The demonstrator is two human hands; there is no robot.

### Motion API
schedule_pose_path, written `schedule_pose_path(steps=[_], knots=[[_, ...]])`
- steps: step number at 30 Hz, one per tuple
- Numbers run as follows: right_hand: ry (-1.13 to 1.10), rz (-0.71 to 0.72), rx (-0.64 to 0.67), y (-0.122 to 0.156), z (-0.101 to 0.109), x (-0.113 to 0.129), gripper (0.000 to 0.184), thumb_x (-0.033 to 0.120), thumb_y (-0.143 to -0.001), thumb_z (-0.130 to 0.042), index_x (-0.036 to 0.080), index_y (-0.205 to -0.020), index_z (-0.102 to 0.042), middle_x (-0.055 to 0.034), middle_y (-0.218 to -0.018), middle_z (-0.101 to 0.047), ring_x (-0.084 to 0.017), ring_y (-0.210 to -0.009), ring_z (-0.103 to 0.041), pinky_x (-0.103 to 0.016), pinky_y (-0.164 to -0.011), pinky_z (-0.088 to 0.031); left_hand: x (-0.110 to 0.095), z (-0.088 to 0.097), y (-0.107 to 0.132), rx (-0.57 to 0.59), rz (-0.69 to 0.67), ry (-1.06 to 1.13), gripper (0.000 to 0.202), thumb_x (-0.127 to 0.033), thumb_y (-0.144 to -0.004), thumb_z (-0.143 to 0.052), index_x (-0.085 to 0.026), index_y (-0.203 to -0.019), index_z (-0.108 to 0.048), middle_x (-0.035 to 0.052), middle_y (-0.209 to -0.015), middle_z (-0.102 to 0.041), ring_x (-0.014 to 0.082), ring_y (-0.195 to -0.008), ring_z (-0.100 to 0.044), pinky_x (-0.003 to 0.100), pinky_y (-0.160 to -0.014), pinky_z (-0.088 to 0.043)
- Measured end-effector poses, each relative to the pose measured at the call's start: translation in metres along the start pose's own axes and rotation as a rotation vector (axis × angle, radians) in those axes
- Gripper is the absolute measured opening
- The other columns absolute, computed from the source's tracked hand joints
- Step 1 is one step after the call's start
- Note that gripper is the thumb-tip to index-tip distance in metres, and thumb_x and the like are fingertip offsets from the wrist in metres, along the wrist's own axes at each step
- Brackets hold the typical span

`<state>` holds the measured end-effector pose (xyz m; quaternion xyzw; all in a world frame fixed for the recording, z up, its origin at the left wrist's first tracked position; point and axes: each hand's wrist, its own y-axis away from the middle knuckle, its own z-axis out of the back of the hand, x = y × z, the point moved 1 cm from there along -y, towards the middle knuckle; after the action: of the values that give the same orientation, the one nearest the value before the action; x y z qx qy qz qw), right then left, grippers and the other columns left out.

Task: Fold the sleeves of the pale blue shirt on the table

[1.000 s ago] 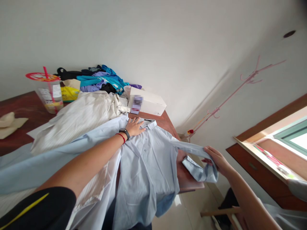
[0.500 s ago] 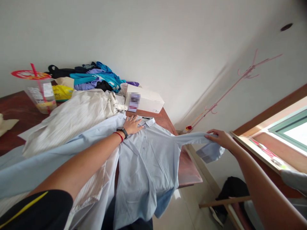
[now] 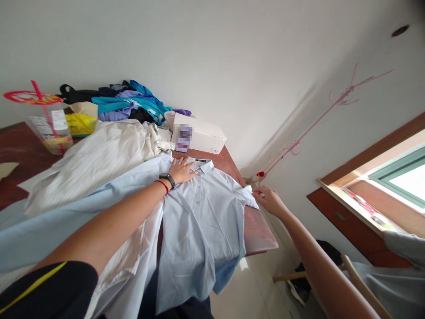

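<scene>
A pale blue, button-front cotton shirt (image 3: 202,221) is lying spread over the right end of the dark reddish-brown wooden table (image 3: 257,228), its hem hanging off the near edge. The left hand (image 3: 182,169) is pressing flat, fingers spread, on the shirt's collar area at the far side, gripping nothing. The right hand (image 3: 270,200) is pinching the folded shoulder edge of the shirt between fingertips at the table's right edge. A cream striped garment (image 3: 99,159) is lying just left of the blue shirt, partly under it. Beyond the collar, a white cardboard box (image 3: 201,137) is sitting near the wall, with a heap of blue, purple and black clothes (image 3: 126,104) left of it. A clear plastic cup with a red lid and straw (image 3: 46,122) is standing at the far left.
</scene>
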<state>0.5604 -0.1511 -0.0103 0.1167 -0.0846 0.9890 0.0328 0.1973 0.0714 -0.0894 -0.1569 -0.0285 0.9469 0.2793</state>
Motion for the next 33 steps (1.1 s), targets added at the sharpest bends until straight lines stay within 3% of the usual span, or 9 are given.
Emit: schedule_pose_path(steps=[3,7,11,15,19,25,29,33], knots=[[-0.031,0.010,-0.009,-0.030,-0.010,-0.006,0.035,0.044,-0.092,-0.055,0.020,-0.108,-0.075,-0.0122,-0.113,-0.074,-0.027,-0.103,-0.068,-0.034,-0.086,-0.052,0.000,0.000,-0.001,0.006,0.000,-0.003,0.076,-0.073,-0.098,-0.034,-0.031,-0.161,-0.041,0.0059,-0.174,-0.020,0.0378,-0.158,-0.020,0.060,-0.126,-0.012],[-0.077,-0.041,0.089,-0.073,-0.027,-0.014,0.033,0.042,-0.092,-0.057,0.020,-0.108,-0.076,-0.0107,-0.114,-0.076,-0.028,-0.107,-0.070,-0.034,-0.090,-0.053,0.000,0.001,-0.001,0.016,0.004,-0.011,0.076,-0.073,-0.097,-0.035,-0.033,-0.161,-0.040,0.0057,-0.174,-0.020,0.0376,-0.159,-0.019,0.060,-0.126,-0.012],[-0.044,-0.089,0.229,-0.106,-0.041,-0.011,0.033,0.044,-0.088,-0.065,0.019,-0.106,-0.076,-0.0084,-0.099,-0.079,-0.026,-0.096,-0.071,-0.034,-0.086,-0.053,-0.001,0.002,-0.001,0.027,0.012,-0.014,0.075,-0.074,-0.097,-0.036,-0.035,-0.161,-0.039,0.0051,-0.175,-0.020,0.0371,-0.159,-0.020,0.060,-0.126,-0.012],[-0.021,-0.108,0.357,-0.124,-0.047,-0.006,0.040,0.052,-0.071,-0.080,0.018,-0.091,-0.076,-0.0058,-0.080,-0.076,-0.024,-0.079,-0.069,-0.031,-0.072,-0.052,-0.001,0.002,0.001,0.017,0.004,0.000,0.074,-0.072,-0.097,-0.036,-0.035,-0.161,-0.040,0.0047,-0.174,-0.020,0.0375,-0.158,-0.020,0.061,-0.126,-0.011],[-0.035,-0.111,0.482,-0.125,-0.043,-0.006,0.041,0.055,-0.062,-0.085,0.019,-0.077,-0.074,-0.0047,-0.074,-0.073,-0.025,-0.076,-0.067,-0.031,-0.069,-0.051,0.000,0.000,0.000,0.015,0.012,0.026,0.073,-0.073,-0.096,-0.038,-0.037,-0.160,-0.041,0.0030,-0.174,-0.021,0.0375,-0.159,-0.019,0.061,-0.126,-0.010],[-0.073,-0.183,0.694,-0.099,-0.030,-0.014,0.038,0.056,-0.064,-0.081,0.019,-0.071,-0.073,-0.0015,-0.064,-0.065,-0.019,-0.064,-0.058,-0.029,-0.057,-0.047,-0.001,0.001,0.000,0.013,0.004,0.021,0.075,-0.072,-0.097,-0.039,-0.032,-0.160,-0.041,0.0055,-0.174,-0.020,0.0390,-0.158,-0.019,0.062,-0.126,-0.012],[-0.258,-0.211,0.670,-0.086,-0.016,-0.016,0.045,0.061,-0.070,-0.078,0.018,-0.083,-0.076,-0.0029,-0.074,-0.068,-0.018,-0.069,-0.059,-0.028,-0.062,-0.048,-0.002,0.002,0.002,0.002,-0.004,0.007,0.074,-0.070,-0.098,-0.039,-0.029,-0.160,-0.043,0.0084,-0.174,-0.022,0.0398,-0.158,-0.021,0.063,-0.125,-0.014],[-0.338,-0.206,0.605,-0.080,0.003,-0.017,0.051,0.066,-0.073,-0.077,0.017,-0.084,-0.070,-0.0002,-0.074,-0.063,-0.015,-0.067,-0.053,-0.025,-0.058,-0.040,-0.001,0.002,0.002,-0.007,-0.005,0.015,0.074,-0.071,-0.098,-0.039,-0.030,-0.159,-0.044,0.0084,-0.173,-0.023,0.0393,-0.158,-0.022,0.061,-0.125,-0.013]])
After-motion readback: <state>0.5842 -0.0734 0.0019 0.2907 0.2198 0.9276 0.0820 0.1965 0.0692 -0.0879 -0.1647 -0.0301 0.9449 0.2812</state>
